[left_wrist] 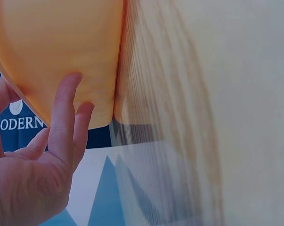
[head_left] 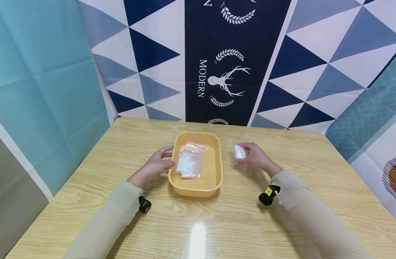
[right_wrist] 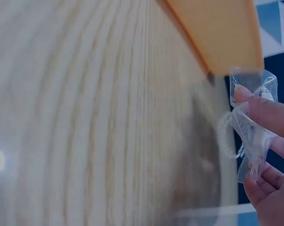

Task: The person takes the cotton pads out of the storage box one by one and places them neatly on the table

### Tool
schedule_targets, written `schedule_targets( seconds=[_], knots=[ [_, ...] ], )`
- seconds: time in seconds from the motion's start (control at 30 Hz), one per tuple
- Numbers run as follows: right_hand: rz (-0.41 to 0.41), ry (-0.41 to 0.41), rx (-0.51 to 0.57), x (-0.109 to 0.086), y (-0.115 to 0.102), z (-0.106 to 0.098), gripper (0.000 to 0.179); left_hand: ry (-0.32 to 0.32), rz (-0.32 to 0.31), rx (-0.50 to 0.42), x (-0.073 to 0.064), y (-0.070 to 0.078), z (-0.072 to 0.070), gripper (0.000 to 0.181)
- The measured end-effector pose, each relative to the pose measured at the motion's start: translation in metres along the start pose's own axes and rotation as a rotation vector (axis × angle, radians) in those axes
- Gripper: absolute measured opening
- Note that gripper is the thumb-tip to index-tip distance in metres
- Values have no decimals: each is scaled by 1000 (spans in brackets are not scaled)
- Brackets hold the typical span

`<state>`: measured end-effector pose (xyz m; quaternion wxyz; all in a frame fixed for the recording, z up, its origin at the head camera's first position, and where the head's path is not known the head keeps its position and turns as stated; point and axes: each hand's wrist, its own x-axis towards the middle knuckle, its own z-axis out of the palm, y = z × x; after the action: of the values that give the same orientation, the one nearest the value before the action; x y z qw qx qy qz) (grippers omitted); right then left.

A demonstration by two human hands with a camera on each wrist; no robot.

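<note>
- Patterned wall cloth, navy and white with a deer print: biggest thing here, hanging past the far side of the table. Don't see it causing any trouble.
- Wooden table: looks pretty smooth, with a bright glare patch on the near side. My worry is the tray sliding if it gets bumped, since a slick top wouldn't grip much.
- Yellow-orange tray: upright, around the middle of the table, between the two hands. An uneven shove on its left wall could twist it.
- Left hand: grasping nothing, fingers loose and spread, touching the tray's left wall from outside. If it presses too hard, I'd expect the tray to skid right.
- Right hand: right of the tray and well apart from the left hand, pinching a small bag between thumb and fingers.
- Bags in the tray: clear, reddish strips at the far ends, white stuff inside, overlapping in the left half. Can't count them for sure. A knock to the tray could make the slippery plastic slide around.
- Held bag: clear and crinkled with something white in it, just right of the tray. It could slip if the pinch only has loose film, or snag on the rim if carried low.
</note>
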<state>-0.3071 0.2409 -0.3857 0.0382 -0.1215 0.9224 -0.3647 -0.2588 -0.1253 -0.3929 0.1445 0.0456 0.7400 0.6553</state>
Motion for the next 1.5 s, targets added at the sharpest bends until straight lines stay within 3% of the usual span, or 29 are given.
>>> schedule_targets(
  seconds=[0.2,0.43,0.6,0.8,0.97,1.17,1.33,1.5],
  knots=[
    [25,-29,26,9,16,5,67,-8,-1,0,2,-2,0,70],
    [10,-97,44,14,22,11,76,-10,-4,-1,2,-1,-1,70],
    [0,-198,-18,13,21,10,86,-15,0,-1,2,-1,-1,70],
    [-94,-287,-160,14,24,8,97,-11,5,8,2,-2,-2,70],
    [-117,-293,-256,14,29,8,104,-9,1,6,2,-2,-2,70],
    [-137,-287,-284,14,33,8,104,-6,-1,1,2,-2,-1,70],
    [-148,-265,-200,14,33,7,102,-9,-1,-2,3,-2,-2,70],
    [-130,-188,-87,14,26,5,99,-9,-3,-13,3,-2,-2,71]
  ],
)
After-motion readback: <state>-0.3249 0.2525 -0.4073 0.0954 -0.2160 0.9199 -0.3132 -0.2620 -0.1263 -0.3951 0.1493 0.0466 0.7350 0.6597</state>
